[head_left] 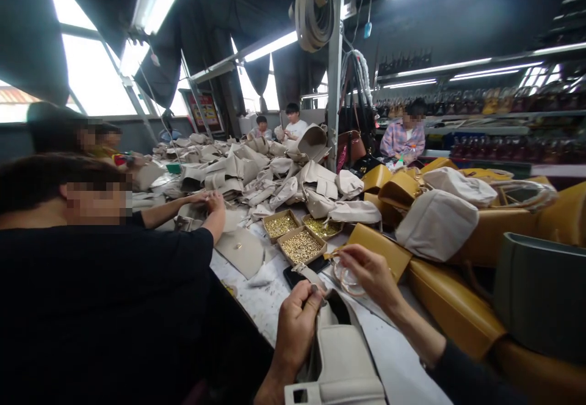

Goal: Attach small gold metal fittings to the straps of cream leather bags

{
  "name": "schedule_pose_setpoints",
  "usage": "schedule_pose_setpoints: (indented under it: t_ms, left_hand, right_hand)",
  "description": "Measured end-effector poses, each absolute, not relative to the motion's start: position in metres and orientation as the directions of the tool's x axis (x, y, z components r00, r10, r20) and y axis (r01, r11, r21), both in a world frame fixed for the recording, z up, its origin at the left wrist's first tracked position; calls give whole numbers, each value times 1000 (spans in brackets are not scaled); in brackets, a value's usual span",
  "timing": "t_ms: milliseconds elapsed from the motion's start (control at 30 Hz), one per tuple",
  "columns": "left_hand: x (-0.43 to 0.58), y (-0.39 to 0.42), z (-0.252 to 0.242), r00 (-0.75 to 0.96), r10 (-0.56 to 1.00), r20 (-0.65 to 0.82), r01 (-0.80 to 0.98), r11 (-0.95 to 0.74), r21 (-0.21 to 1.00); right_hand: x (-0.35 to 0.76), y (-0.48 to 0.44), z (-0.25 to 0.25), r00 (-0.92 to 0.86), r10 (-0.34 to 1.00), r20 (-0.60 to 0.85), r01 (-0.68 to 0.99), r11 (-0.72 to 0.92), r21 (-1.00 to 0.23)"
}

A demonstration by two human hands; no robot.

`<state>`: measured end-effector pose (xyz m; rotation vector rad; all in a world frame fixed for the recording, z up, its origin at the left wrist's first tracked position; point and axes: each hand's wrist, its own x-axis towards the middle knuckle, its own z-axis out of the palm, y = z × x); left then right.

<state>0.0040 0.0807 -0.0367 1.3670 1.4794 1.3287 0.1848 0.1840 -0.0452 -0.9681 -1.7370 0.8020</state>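
My left hand (295, 329) is closed around the top edge of a beige bag (339, 362) that stands at the near edge of the worktable (394, 356). Just above it, my right hand (368, 271) pinches a clear plastic piece (345, 278) between its fingertips, held over the bag's opening. Three small cardboard trays of gold metal fittings (301, 246) sit right behind my hands. A black phone (293, 275) lies between the trays and the bag.
A person in a black shirt (101, 295) sits close on my left, hands on a beige flap (242, 249). Beige bags (256, 173) are heaped along the table, mustard bags (458, 307) to the right. Other workers sit at the far end.
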Motion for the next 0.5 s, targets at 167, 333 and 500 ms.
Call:
schedule_pose_setpoints:
  t_ms: [167, 333, 500]
  left_hand:
    - [-4, 78, -39, -195, 973, 120, 203, -80, 976]
    - [2, 77, -62, -249, 945, 211, 247, -148, 958]
    - [6, 80, -77, -187, 905, 381, 342, -303, 889]
  right_hand:
    - [165, 250, -70, -311, 893, 326, 371, 430, -823]
    - [101, 301, -75, -503, 838, 212, 546, 498, -674]
    - [20, 351, -70, -616, 785, 70, 686, 578, -442]
